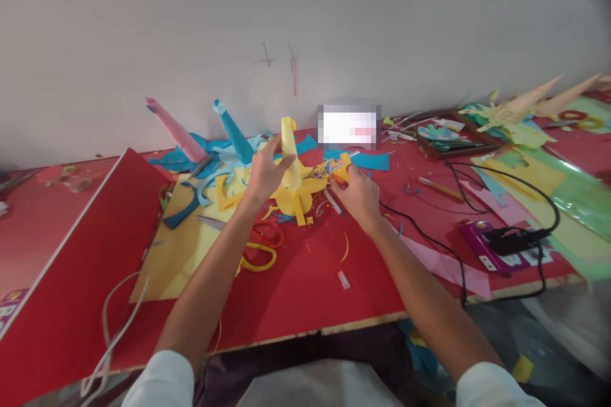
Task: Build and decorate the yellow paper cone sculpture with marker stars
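Note:
My left hand (267,168) is closed around an upright yellow paper tube (289,159). At the tube's foot a flat yellow paper piece with petal-like lobes (293,202) lies spread out. To the right, my right hand (358,194) grips a yellow tool with an orange part, which looks like a glue gun (341,168); my fingers cover some of it. Paper shreds (322,168) lie between the hands. Below my left wrist are scissors with red and yellow handles (260,256), the blades partly behind my forearm.
Pink (176,130) and blue paper cones (233,133) stand at back left. A red board (90,261) leans at left. A black cable (429,235) crosses the right side near a purple box (491,251). A lit screen (348,127) stands against the wall.

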### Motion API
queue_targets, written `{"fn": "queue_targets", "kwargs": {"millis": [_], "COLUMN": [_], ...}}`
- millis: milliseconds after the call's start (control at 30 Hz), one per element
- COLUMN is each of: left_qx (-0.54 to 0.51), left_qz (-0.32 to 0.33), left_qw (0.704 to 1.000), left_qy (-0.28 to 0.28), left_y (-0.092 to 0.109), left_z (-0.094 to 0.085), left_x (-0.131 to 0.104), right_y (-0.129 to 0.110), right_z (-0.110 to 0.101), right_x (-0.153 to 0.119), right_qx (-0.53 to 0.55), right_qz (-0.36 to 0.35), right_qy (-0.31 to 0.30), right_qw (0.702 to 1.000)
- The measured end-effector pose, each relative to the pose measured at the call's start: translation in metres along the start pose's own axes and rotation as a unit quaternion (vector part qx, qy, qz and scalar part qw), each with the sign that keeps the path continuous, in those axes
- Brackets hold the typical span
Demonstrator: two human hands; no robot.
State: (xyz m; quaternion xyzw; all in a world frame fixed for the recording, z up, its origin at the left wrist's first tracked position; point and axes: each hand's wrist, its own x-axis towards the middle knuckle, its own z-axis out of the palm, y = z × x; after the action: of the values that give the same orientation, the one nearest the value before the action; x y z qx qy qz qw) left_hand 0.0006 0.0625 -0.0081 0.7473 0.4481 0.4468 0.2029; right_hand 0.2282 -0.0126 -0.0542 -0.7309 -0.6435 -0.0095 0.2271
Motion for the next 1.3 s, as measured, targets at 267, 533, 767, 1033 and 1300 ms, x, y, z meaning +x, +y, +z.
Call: {"fn": "queue_targets", "kwargs": {"millis": [267, 533, 767, 1033, 1300], "left_qx": [0.054, 0.083, 0.097, 0.064, 0.018], "left_qz": [0.007, -0.006, -0.026, 0.001, -0.079], "left_qw": [0.994, 0.982, 0.990, 0.985, 0.995], "left_qy": [0.095, 0.172, 0.103, -0.160, 0.057], "left_y": [0.016, 0.017, 0.005, -0.005, 0.024], "left_z": [-0.008, -0.004, -0.001, -0.038, -0.042], "left_x": [-0.002, -0.004, -0.003, -0.002, 0.004], "right_y": [0.008, 0.004, 0.005, 0.008, 0.010], "right_z": [0.008, 0.004, 0.005, 0.007, 0.007], "right_x": [0.005, 0.004, 0.004, 0.005, 0.006], "right_qx": [0.043, 0.044, 0.040, 0.050, 0.065], "right_qz": [0.021, 0.019, 0.017, 0.020, 0.017], "right_qy": [0.050, 0.048, 0.049, 0.054, 0.096], "right_qw": [0.998, 0.998, 0.998, 0.997, 0.993]}}
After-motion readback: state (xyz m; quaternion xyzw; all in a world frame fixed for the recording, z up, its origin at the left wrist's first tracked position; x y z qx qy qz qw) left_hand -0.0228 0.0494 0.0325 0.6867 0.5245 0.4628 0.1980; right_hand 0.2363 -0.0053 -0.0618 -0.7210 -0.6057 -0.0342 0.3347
